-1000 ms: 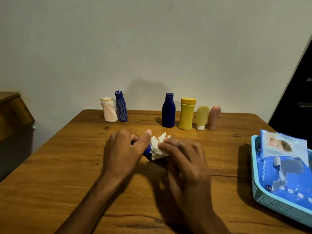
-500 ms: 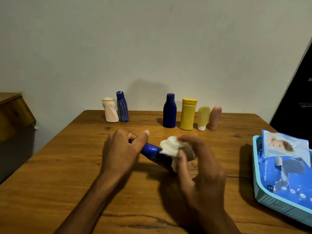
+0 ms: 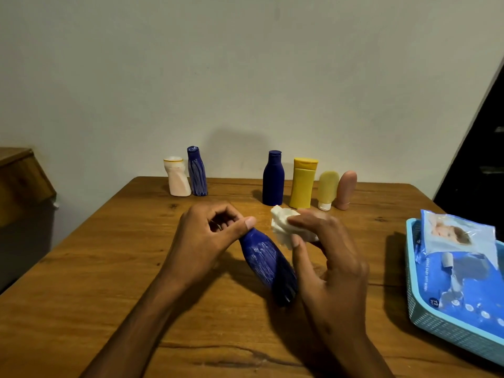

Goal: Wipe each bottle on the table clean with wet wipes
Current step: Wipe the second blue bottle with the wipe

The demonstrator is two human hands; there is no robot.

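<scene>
Hands work over the middle of the wooden tabletop. The left hand has its fingers and thumb curled round the top end of a dark blue bottle streaked with white, which lies tilted, its top toward the far edge and its base toward the near edge. The right hand pinches a crumpled white wet wipe between thumb and fingers, just beside the upper part of the bottle on its right; whether the wipe touches the bottle cannot be told.

Along the far edge two groups stand upright. Toward the far left corner are a pale pink bottle and a blue streaked bottle, touching or nearly so. Right of centre stand a plain dark blue bottle, a yellow bottle, a pale yellow tube on its white cap, and a pink tube, close together in a row. A bare gap of wood lies between the two groups, and a bare strip between the row and the hands.

At the right edge sits a light blue basket holding a blue pack of wet wipes; part of it runs out of view. Bare wood spreads on the left side and along the near edge around the forearms.
</scene>
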